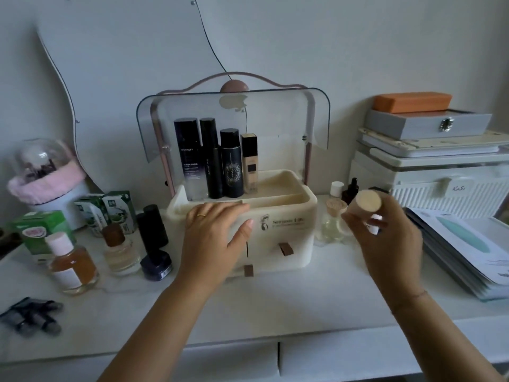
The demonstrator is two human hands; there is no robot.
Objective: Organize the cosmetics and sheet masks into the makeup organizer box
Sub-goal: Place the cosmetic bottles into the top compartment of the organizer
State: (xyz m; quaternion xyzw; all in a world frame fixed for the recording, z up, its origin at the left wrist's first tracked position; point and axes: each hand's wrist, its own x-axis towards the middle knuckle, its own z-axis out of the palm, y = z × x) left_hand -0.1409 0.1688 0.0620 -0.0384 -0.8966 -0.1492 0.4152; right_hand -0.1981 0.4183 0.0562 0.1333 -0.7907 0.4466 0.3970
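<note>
While my left hand (214,238) lies flat, fingers straight, on the front rim of the makeup organizer box (286,238), my right hand (391,244) grips a small bottle with a pale round cap (367,202). I hold it in the air just right of the box, cap end toward me.

Box: middle of the surface, toward its back edge; clear lid (234,119) raised.

Upper tray, back left, upright in a row:
- tall dark bottle (190,158)
- slim black bottle (210,158)
- shorter black bottle (231,164)
- foundation bottle (249,164)

To the right of the row, the tray shows only its cream floor.

Left part of the surface:
- amber bottle (71,260)
- clear bottle with a brown cap (118,249)
- black tube (154,230)
- dark jar (157,264)
- green cartons (38,230)
- small dark tubes (33,318), near the front left corner

Right of the box:
- glass bottle (332,224), just beside its wall
- white-capped bottle (336,188) and dark dropper bottle (352,188), behind the glass bottle
- sheet masks (462,249), stacked toward the right edge

Step in hand, as I judge it: loading cosmetics into the upper tray, with most pieces not yet stowed and the masks untouched.

Next move calls for bringing the held bottle over the front rim and under the lid. I then turn it upright and set it beside the foundation bottle without tipping the row, my left hand steadying the box.
</note>
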